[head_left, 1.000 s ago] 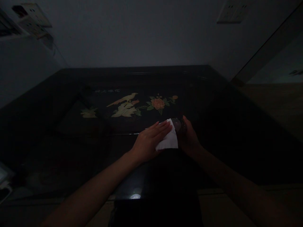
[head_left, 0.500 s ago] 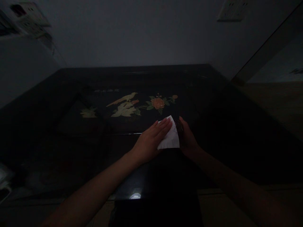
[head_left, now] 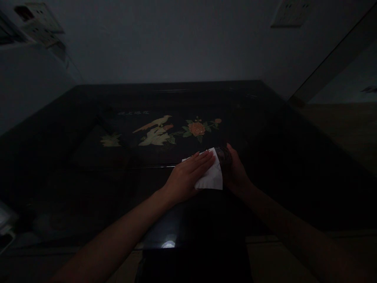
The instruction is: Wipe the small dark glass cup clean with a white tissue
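My left hand [head_left: 185, 175] presses a white tissue [head_left: 211, 179] against a dark, shiny object [head_left: 224, 155], its fingers lying together over the tissue. My right hand [head_left: 238, 173] grips that object from the right side, thumb or finger up along its edge. Most of the object is covered by the tissue and lost in the dark, so its kind is not clear. Both hands are above the near part of a glossy black table [head_left: 153, 188].
Inlaid birds [head_left: 154, 135] and an orange flower [head_left: 196, 129] decorate the tabletop. A pale wall [head_left: 165, 43] stands behind it, with sockets [head_left: 290, 13] at upper right and a socket strip [head_left: 41, 23] at upper left. A whitish object [head_left: 4, 224] is at the left edge. The room is very dim.
The tissue has shifted slightly down and now also shows left of my left fingers. More of the dark object shows between my hands, and my right hand has moved slightly right.
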`<state>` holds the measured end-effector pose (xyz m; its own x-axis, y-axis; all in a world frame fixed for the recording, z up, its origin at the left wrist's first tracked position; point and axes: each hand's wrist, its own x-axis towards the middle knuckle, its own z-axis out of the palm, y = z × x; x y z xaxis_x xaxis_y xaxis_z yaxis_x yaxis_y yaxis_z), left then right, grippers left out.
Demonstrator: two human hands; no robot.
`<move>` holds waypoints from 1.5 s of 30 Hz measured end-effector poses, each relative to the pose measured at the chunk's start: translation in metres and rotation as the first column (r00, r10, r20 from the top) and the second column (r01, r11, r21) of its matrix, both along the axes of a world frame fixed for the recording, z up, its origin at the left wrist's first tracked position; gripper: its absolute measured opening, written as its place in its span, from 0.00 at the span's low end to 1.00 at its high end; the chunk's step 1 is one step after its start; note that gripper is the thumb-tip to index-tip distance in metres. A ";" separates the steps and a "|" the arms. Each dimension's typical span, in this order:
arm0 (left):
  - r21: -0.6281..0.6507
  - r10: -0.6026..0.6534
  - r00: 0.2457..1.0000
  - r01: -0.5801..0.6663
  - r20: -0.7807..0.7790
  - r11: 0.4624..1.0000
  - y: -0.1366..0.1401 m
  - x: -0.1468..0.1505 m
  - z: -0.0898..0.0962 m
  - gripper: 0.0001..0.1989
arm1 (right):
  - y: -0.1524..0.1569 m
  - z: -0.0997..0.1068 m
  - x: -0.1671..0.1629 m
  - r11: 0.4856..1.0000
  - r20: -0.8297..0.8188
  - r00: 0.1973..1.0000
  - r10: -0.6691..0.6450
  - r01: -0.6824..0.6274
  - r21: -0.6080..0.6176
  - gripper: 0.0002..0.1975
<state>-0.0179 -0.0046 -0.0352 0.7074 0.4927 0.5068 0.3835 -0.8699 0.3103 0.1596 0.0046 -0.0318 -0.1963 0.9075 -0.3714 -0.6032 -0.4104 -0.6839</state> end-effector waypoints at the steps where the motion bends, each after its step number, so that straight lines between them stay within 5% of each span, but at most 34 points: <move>1: -0.008 -0.013 1.000 0.013 0.000 1.000 0.000 0.001 0.000 0.34 | 0.000 -0.001 0.000 1.000 -0.002 1.000 0.008 -0.008 0.005 0.17; 12: -0.141 -0.017 0.998 0.009 -0.054 0.990 0.002 0.003 0.000 0.38 | -0.003 -0.008 -0.006 0.990 0.085 0.990 -0.112 0.119 -0.074 0.12; 29: -0.167 0.071 0.997 -0.065 0.032 0.984 0.008 -0.003 -0.003 0.33 | -0.006 -0.004 -0.006 0.993 0.056 0.992 -0.116 0.116 -0.004 0.12; 35: -0.132 0.073 0.994 -0.062 0.078 0.989 0.010 -0.005 -0.004 0.30 | -0.001 0.004 -0.001 0.995 0.024 0.996 -0.087 0.088 -0.043 0.14; 45: -0.008 0.072 0.990 -0.072 0.119 0.997 0.009 -0.005 -0.005 0.26 | 0.003 0.002 0.007 0.990 0.010 0.991 -0.130 0.129 0.057 0.12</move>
<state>-0.0227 0.0046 -0.0398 0.6048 0.5421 0.5834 0.4056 -0.8401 0.3602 0.1664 0.0080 -0.0294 -0.0709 0.9444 -0.3210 -0.6392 -0.2900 -0.7122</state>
